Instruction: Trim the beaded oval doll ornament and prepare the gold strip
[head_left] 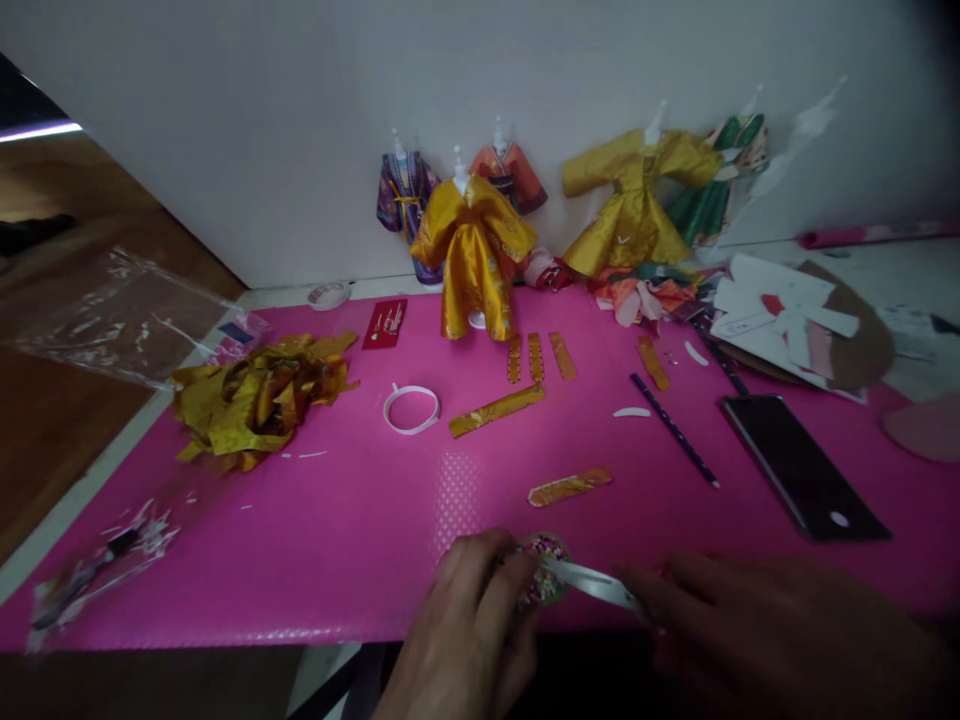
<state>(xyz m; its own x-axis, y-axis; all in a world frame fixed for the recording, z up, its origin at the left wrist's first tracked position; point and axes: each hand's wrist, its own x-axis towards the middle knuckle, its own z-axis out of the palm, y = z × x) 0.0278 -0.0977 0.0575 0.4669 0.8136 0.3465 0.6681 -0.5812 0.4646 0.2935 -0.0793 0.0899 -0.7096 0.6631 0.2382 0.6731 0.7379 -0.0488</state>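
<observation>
Near the table's front edge, my left hand grips a small round container filled with multicoloured bits, its fingers wrapped round the left side. My right hand, blurred, is closed on a pale metal tool, whose tip reaches the container. Whether the tool is tweezers or scissors I cannot tell. Just behind the hands lies an orange-gold fabric strip. Farther back are a longer gold strip and several short orange strips.
Small dressed figures, one in gold, stand along the wall. Gold scraps and a white ring lie left. A dark pencil, a phone and paper pieces are right on the pink table.
</observation>
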